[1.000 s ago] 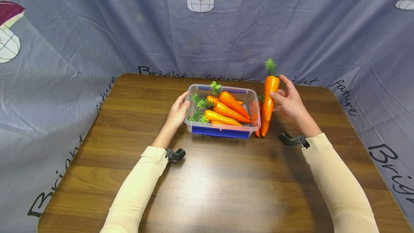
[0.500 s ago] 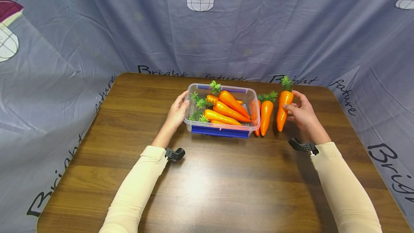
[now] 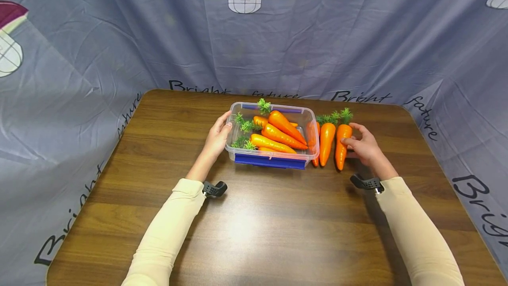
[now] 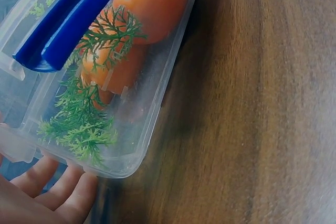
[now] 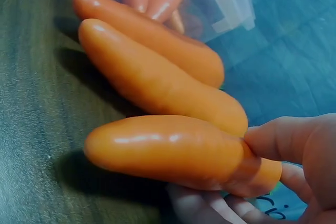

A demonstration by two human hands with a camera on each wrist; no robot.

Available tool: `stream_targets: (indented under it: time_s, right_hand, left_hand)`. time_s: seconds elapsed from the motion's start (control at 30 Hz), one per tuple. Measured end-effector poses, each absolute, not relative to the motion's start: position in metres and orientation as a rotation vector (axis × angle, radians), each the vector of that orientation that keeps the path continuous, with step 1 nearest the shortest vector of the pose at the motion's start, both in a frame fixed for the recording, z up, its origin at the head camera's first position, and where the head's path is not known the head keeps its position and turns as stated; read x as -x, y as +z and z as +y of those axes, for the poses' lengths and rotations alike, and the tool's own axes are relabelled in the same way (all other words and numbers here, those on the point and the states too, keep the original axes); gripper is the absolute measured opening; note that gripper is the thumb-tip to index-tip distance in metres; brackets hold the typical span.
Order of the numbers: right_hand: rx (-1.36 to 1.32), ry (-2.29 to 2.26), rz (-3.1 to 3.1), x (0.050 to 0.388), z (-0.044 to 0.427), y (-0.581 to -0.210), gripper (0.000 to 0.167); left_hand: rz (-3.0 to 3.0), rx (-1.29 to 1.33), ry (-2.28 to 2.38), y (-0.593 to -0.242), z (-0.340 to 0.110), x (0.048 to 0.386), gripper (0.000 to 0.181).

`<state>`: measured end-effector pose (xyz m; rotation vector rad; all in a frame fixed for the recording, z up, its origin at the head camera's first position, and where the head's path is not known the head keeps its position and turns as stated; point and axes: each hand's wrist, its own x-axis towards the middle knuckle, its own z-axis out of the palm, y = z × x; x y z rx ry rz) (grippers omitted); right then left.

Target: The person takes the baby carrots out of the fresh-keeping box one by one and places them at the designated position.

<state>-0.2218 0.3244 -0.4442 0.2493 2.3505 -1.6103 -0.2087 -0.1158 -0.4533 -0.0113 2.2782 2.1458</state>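
My left hand point(image 3: 218, 137) grips the left end of a clear plastic food container point(image 3: 270, 155) with blue clips. Its fingers point(image 4: 76, 195) lie against the outer end wall in the left wrist view. Several orange carrots point(image 3: 282, 137) with green tops lie inside. My right hand point(image 3: 366, 147) pinches the thick end of a carrot point(image 3: 341, 148) between thumb and fingers, right of the container. Just left of that one lies another carrot point(image 3: 326, 144). A further carrot point(image 5: 152, 38) rests between this and the container wall, partly hidden by the container in the head view.
The brown wooden table point(image 3: 254, 233) has rounded far corners. A blue-grey curtain point(image 3: 166, 43) printed with lamps and lettering hangs behind it and along both sides. A black wrist mount point(image 3: 215, 189) sits at each cuff.
My right hand has carried its carrot right and down from beside the container, then slightly back left to the other loose carrots. The left hand and container have stayed in place.
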Motion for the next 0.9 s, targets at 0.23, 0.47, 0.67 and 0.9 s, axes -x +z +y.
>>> stream_targets:
  time_s: [0.23,0.47,0.67,0.9]
  right_hand:
    - [-0.254,-1.570,2.379,0.2239,0.3181,-0.4460,0.080]
    - [-0.275,-1.540,2.380,0.2244,0.3159,-0.4461,0.080]
    - [-0.278,-1.533,2.375,0.2258,0.3161,-0.4441,0.077]
    - [-0.281,-1.495,2.407,0.2280,0.3169,-0.4445,0.080]
  left_hand:
    - [2.294,0.021,2.126,-0.4531,-0.1166,0.2087,0.049]
    - [2.287,0.024,2.129,-0.4522,-0.1161,0.2087,0.050]
    - [2.293,0.021,2.133,-0.4518,-0.1154,0.2084,0.050]
    - [2.307,0.025,2.122,-0.4516,-0.1152,0.2079,0.049]
